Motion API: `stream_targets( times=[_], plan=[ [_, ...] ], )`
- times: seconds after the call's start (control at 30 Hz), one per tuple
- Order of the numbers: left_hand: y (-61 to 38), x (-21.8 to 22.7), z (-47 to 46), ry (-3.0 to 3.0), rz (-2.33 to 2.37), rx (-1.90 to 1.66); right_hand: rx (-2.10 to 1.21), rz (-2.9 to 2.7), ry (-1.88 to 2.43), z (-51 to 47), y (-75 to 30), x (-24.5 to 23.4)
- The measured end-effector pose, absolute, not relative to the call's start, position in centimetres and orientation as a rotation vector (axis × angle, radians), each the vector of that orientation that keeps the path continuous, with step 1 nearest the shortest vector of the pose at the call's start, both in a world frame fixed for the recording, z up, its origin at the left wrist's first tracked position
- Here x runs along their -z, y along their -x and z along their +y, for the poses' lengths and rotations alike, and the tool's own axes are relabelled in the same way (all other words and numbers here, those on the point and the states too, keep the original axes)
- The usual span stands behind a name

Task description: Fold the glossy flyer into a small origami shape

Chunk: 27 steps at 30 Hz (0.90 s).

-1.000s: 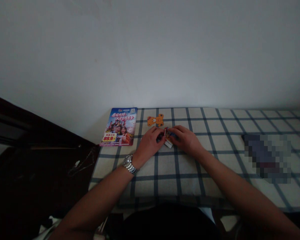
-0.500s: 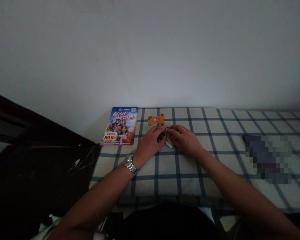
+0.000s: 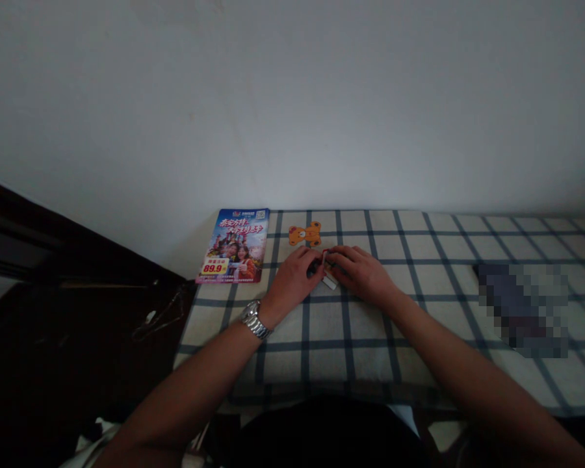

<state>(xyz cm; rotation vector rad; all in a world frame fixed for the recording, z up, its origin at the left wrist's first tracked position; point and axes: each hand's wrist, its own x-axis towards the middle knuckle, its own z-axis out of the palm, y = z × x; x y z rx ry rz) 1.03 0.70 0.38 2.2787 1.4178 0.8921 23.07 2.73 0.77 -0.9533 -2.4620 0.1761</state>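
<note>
A small, pale, box-like thing with a red edge at its top is between my two hands on the checked cloth. My left hand, with a silver watch at the wrist, pinches its left side with curled fingers. On the other side, the fingers of my right hand close over its upper right part. Fingers cover much of it, so its exact kind cannot be made out. Just beyond my left hand lies a flat orange bear cutout.
A colourful printed flyer lies at the table's left end. To the right is a dark, pixelated flat item. The checked tablecloth reaches back to a plain wall. Dark furniture stands at the left.
My right hand's fingers have shifted slightly over the small box-like thing, and a little more of its pale lower part shows. My left hand has stayed in place.
</note>
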Motion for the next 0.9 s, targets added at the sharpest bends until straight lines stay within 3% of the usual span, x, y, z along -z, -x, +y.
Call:
stream_targets(
  times=[0.27,0.9],
  plan=[
    [-1.1,-0.7,0.6,-2.282,1.408,-0.874,-0.169,-2.459,0.946,2.9,-23.2,-0.4],
    [-1.0,-0.7,0.1,-2.388,1.372,-0.783,-0.538,-2.245,0.921,3.9,-25.1,-0.2]
  ],
)
